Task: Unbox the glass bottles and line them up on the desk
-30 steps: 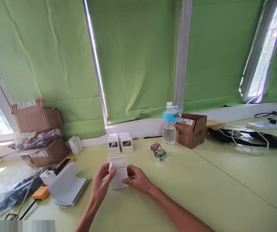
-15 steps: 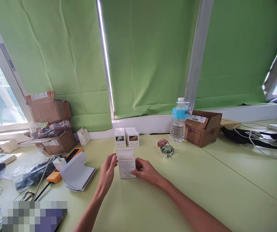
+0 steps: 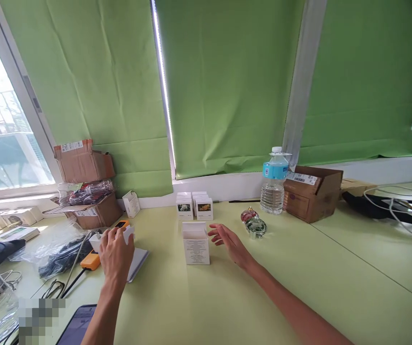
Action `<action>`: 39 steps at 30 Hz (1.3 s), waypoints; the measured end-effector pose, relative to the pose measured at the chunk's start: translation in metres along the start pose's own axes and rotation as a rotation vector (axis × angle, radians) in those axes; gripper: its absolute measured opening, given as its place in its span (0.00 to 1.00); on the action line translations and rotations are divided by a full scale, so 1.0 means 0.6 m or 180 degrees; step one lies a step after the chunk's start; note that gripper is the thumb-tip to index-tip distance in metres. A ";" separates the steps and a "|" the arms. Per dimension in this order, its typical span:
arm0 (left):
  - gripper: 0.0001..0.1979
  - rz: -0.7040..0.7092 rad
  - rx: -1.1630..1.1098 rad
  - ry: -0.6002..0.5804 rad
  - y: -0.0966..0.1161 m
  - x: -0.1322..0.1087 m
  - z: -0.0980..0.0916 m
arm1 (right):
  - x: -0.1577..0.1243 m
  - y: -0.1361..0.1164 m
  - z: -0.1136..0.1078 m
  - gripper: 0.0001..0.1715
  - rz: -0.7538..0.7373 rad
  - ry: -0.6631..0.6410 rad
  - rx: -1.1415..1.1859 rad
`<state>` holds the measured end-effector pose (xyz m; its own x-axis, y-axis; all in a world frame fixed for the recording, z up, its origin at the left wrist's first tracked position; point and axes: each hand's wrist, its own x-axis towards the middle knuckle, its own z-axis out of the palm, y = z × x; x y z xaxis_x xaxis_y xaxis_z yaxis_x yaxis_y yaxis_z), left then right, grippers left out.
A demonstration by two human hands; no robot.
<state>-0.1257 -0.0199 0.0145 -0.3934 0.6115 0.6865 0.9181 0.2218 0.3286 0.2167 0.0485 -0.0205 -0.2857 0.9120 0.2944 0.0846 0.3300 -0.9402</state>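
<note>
The left hand point(image 3: 115, 249) has moved off the white carton point(image 3: 195, 248) and now sits well to its left, fingers point(image 3: 114, 235) curled over a white card point(image 3: 128, 235); whether they grip it, I cannot tell. The right hand point(image 3: 227, 242) has drawn back, its fingers point(image 3: 217, 232) spread and released, just right of the carton. The carton stands upright on the pale green table point(image 3: 162, 306), flap raised. Beyond those fingertips stand small picture-labelled boxes point(image 3: 194, 208) and two small glass bottles point(image 3: 253, 226).
</note>
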 end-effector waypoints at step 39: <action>0.27 0.1281 -0.3205 -0.0940 0.198 -0.132 -0.049 | -0.085 -0.093 0.116 0.24 -0.0572 -0.0218 0.0538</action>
<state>0.0130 -0.0643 0.0184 0.0725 0.6859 0.7241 0.4654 -0.6654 0.5837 0.1599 -0.0336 0.0049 -0.3462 0.8218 0.4526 -0.1325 0.4348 -0.8907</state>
